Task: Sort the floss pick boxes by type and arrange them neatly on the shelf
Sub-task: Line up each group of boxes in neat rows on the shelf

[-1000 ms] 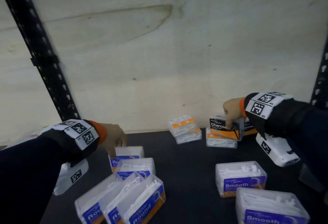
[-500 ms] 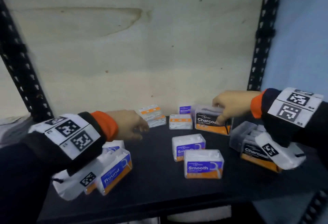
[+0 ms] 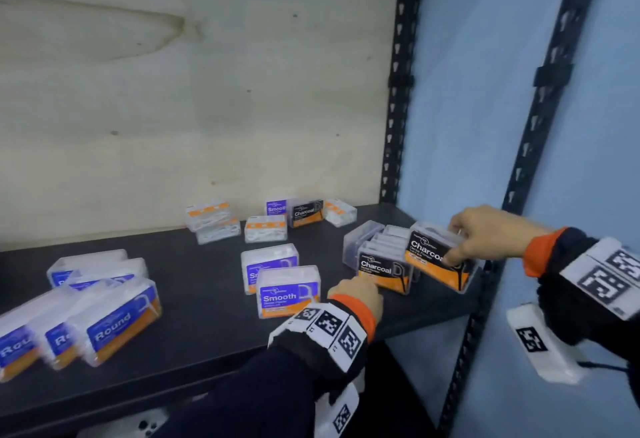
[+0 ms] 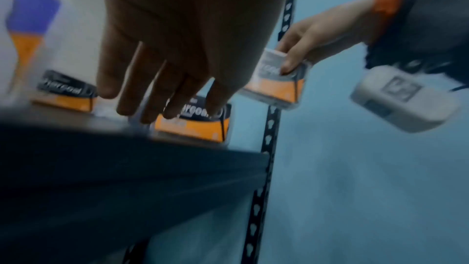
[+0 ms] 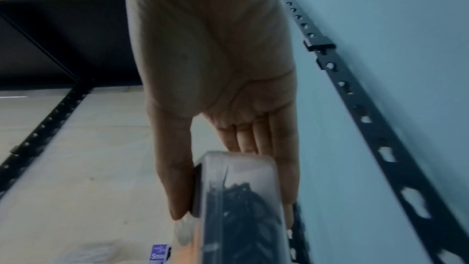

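My right hand (image 3: 454,243) grips a clear Charcoal box (image 3: 429,254), thumb on the label face and fingers over the top, tilted just right of a row of Charcoal boxes (image 3: 379,269) at the shelf's front right. The right wrist view shows the same box (image 5: 241,198) pinched between thumb and fingers. My left hand (image 3: 367,283) reaches with straight fingers (image 4: 142,95) to the front Charcoal box (image 4: 193,125) of that row and holds nothing. Two Smooth boxes (image 3: 287,290) stand mid-shelf and several Round boxes (image 3: 117,319) lean at the left.
Along the back of the dark shelf board (image 3: 194,333) stand mixed boxes: white-and-orange ones (image 3: 207,217), a Smooth box (image 3: 276,207) and a Charcoal box (image 3: 306,214). Black perforated uprights (image 3: 398,91) and a blue wall (image 3: 485,91) bound the right side.
My right hand has carried the Charcoal box from the back of the shelf to the front right beside the Charcoal row. My left hand has crossed from the Round boxes to that row.
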